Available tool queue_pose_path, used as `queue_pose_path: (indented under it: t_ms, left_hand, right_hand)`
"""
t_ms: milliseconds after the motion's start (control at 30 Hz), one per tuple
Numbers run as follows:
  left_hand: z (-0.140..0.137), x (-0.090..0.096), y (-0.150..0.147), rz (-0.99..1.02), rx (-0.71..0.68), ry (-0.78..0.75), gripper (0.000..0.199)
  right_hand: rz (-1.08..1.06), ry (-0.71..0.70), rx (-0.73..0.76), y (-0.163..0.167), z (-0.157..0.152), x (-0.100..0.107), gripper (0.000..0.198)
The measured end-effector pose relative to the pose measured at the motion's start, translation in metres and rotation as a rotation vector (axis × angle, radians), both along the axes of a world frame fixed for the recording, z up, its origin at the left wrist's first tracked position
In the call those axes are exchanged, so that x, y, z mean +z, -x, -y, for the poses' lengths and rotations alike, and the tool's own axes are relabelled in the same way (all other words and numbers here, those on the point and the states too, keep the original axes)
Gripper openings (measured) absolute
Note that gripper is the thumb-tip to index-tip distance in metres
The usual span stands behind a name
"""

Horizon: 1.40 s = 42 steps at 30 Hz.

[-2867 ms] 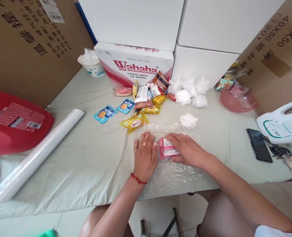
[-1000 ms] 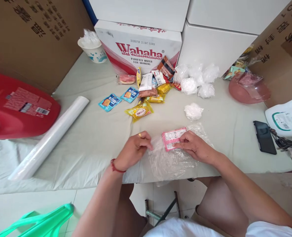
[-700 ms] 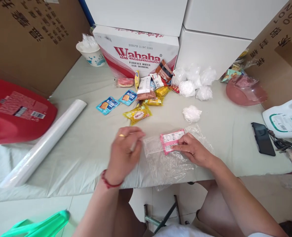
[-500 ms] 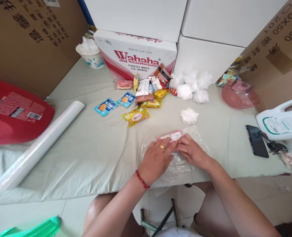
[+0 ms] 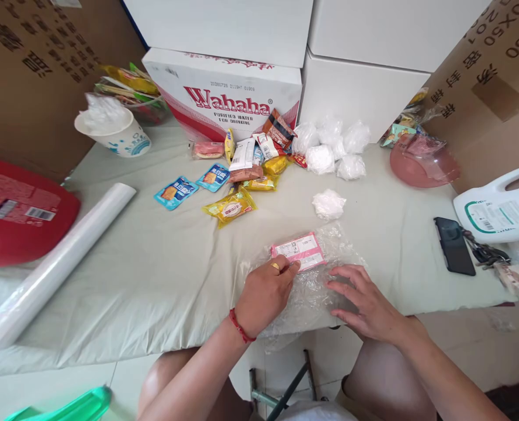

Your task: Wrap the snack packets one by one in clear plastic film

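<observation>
Probably light, slick, easily crushed; best to hold the pink packet (image 5: 300,248) by its edges. Pinched nearside by the left hand (image 5: 263,293), beside an open right hand (image 5: 367,299).

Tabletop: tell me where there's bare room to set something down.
Bare cloth lies between the plastic film roll and left hand, and between the lone white bundle and black smartphone. Crowded: the snack packets by the Wahaha carton.

The desk (image 5: 163,263) lies open between the white roll (image 5: 62,266) and the left fingers (image 5: 283,272), while snack packs (image 5: 243,156) and white plastic bundles (image 5: 321,159) block the way toward the carton (image 5: 242,76).
</observation>
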State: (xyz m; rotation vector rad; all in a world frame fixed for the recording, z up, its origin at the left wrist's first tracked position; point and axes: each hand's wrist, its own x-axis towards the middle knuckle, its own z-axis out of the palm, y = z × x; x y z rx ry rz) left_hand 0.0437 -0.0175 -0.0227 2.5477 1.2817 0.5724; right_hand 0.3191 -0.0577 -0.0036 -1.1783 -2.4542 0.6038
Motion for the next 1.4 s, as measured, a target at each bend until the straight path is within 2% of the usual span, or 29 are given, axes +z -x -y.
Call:
queue_pose_path:
  t_ms: [67, 200, 333, 467, 533, 600, 667, 733, 800, 867, 933, 967, 1067, 1133, 1200, 1267, 1333, 1400]
  left_hand:
    - [0.000, -0.003, 0.001, -0.004, 0.002, 0.027, 0.035]
    - [0.001, -0.006, -0.001, -0.064, 0.033, 0.071, 0.037]
    - [0.002, 0.001, -0.003, -0.098, 0.022, 0.120, 0.037]
    - [-0.003, 0.008, -0.005, -0.043, 0.010, 0.152, 0.037]
    - [-0.008, 0.010, -0.004, -0.025, -0.009, 0.143, 0.035]
    - [-0.012, 0.012, 0.002, 0.020, -0.024, 0.154, 0.033]
    - [-0.013, 0.017, 0.013, 0.125, 0.032, 0.195, 0.032]
    - [-0.009, 0.025, 0.025, 0.247, 0.101, 0.229, 0.037]
    - [0.001, 0.032, 0.033, 0.303, 0.061, 0.230, 0.051]
    - [0.014, 0.033, 0.032, 0.281, -0.031, 0.181, 0.076]
    - [0.028, 0.026, 0.023, 0.207, -0.052, 0.059, 0.096]
    - [0.034, 0.020, 0.018, 0.169, -0.040, -0.018, 0.095]
    - [0.040, 0.001, 0.006, 0.106, 0.075, -0.141, 0.069]
    - [0.034, -0.005, 0.009, 0.170, 0.190, -0.121, 0.050]
    - [0.022, -0.004, 0.023, 0.287, 0.342, 0.017, 0.029]
    - [0.007, 0.000, 0.040, 0.359, 0.573, 0.254, 0.030]
    - [-0.006, 0.003, 0.053, 0.285, 0.750, 0.443, 0.031]
    - [-0.013, 0.003, 0.057, 0.159, 0.865, 0.388, 0.024]
  right_hand:
    - [0.018, -0.023, -0.008, 0.001, 0.009, -0.012, 0.045]
    - [-0.067, -0.185, -0.059, 0.017, 0.012, -0.029, 0.026]
    - [-0.201, -0.245, -0.098, 0.030, 0.000, -0.013, 0.020]
    - [-0.229, -0.243, -0.120, 0.046, -0.039, 0.009, 0.017]
    - [-0.127, -0.164, -0.139, 0.056, -0.064, 0.013, 0.016]
    - [0.007, -0.002, -0.143, 0.066, -0.085, 0.013, 0.017]
    - [0.092, 0.149, -0.138, 0.073, -0.096, 0.013, 0.015]
    - [0.096, 0.215, -0.150, 0.077, -0.099, 0.013, 0.012]
    - [0.055, 0.236, -0.165, 0.079, -0.097, 0.012, 0.011]
    - [0.010, 0.251, -0.181, 0.078, -0.095, 0.011, 0.010]
    - [-0.024, 0.271, -0.192, 0.077, -0.096, 0.009, 0.009]
    - [-0.036, 0.282, -0.192, 0.077, -0.096, 0.009, 0.009]
    - [-0.063, 0.304, -0.180, 0.076, -0.100, 0.008, 0.009]
    - [-0.084, 0.317, -0.175, 0.074, -0.102, 0.009, 0.010]
    - [-0.110, 0.353, -0.175, 0.073, -0.104, 0.011, 0.011]
    - [-0.139, 0.429, -0.188, 0.073, -0.105, 0.013, 0.012]
    - [-0.154, 0.501, -0.229, 0.075, -0.105, 0.015, 0.018]
    - [-0.151, 0.531, -0.295, 0.079, -0.105, 0.016, 0.025]
